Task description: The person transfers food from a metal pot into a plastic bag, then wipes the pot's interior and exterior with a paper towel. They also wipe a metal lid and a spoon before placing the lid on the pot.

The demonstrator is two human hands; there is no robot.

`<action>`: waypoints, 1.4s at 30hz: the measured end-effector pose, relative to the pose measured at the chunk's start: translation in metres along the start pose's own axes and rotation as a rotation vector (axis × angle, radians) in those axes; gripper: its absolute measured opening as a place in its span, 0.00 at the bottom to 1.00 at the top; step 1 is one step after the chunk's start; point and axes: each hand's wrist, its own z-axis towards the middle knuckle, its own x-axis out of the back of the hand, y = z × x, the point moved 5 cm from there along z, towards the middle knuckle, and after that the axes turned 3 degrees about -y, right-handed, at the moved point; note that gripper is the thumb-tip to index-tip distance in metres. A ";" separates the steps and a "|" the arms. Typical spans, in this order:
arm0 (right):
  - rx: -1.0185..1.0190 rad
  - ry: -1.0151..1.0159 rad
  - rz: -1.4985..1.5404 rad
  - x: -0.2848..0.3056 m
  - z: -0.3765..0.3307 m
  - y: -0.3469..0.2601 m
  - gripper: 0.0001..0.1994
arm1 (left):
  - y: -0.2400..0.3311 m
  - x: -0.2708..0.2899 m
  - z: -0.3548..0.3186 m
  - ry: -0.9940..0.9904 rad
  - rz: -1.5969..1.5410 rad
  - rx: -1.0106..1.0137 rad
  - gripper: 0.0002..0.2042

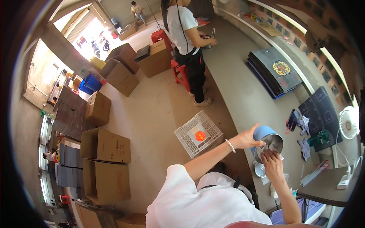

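Note:
A round metal container (265, 132), light blue outside and shiny silver inside, is tilted over the table edge with its mouth toward me. My left hand (249, 139) grips its side, the thumb over the rim. My right hand (272, 164) is at the mouth, fingers bent inward. Pale crumpled material, perhaps thin cloth or paper, shows by the fingertips; what exactly they pinch is hidden. Just below the container stands a small whitish cup-like piece (260, 170), partly covered by my hand.
On the long table (237, 79) lie stacked dark bags (273, 72), a phone (293, 119), a dark patterned panel (321, 119) and a white fan (348, 122). A white crate (199, 133) sits on the floor to the left. Farther up, a co-worker (186, 34) stands at the table near cardboard boxes (119, 74).

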 end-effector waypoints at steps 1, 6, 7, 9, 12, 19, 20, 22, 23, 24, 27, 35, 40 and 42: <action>-0.034 0.013 0.034 0.003 0.003 -0.003 0.18 | -0.001 0.009 0.001 0.105 0.017 -0.110 0.55; -0.426 -0.060 0.348 0.006 0.027 -0.022 0.14 | -0.030 -0.036 -0.008 0.035 -0.423 -0.048 0.61; -0.328 0.071 0.351 0.003 0.032 -0.028 0.14 | -0.018 -0.051 -0.012 0.081 -0.477 -0.159 0.55; -0.362 0.141 0.470 0.008 0.042 -0.039 0.15 | -0.004 -0.043 -0.011 0.141 -0.575 -0.084 0.50; -0.209 0.169 0.608 0.024 0.034 -0.052 0.19 | -0.011 -0.030 -0.003 0.253 -0.365 -0.172 0.40; 0.214 -0.269 -0.306 -0.018 -0.004 -0.003 0.26 | 0.007 -0.007 -0.018 -0.193 0.005 0.140 0.34; 0.228 -0.266 -0.525 -0.022 -0.001 0.002 0.26 | 0.003 -0.011 -0.015 -0.246 -0.052 0.146 0.34; 0.330 -0.238 -0.632 -0.027 0.005 -0.004 0.26 | -0.016 -0.023 -0.010 -0.354 -0.159 0.179 0.33; 0.377 -0.223 -0.680 -0.031 0.009 -0.007 0.27 | -0.023 -0.022 -0.009 -0.317 -0.082 0.146 0.31; 0.337 -0.228 -0.713 -0.044 0.007 -0.004 0.27 | -0.017 -0.018 -0.008 -0.269 0.002 0.145 0.30; 0.052 -0.302 -0.469 -0.050 0.006 0.002 0.26 | 0.031 0.002 -0.010 -0.110 0.000 0.057 0.29; -0.447 0.124 1.993 -0.010 -0.006 -0.023 0.25 | -0.010 -0.009 -0.008 0.280 -0.692 0.034 0.25; -0.048 0.625 1.418 0.076 -0.063 -0.008 0.22 | -0.021 -0.037 -0.006 0.306 -1.270 0.116 0.25; -0.050 0.593 1.089 0.090 -0.060 -0.018 0.23 | -0.038 -0.051 -0.006 0.127 -1.444 0.181 0.28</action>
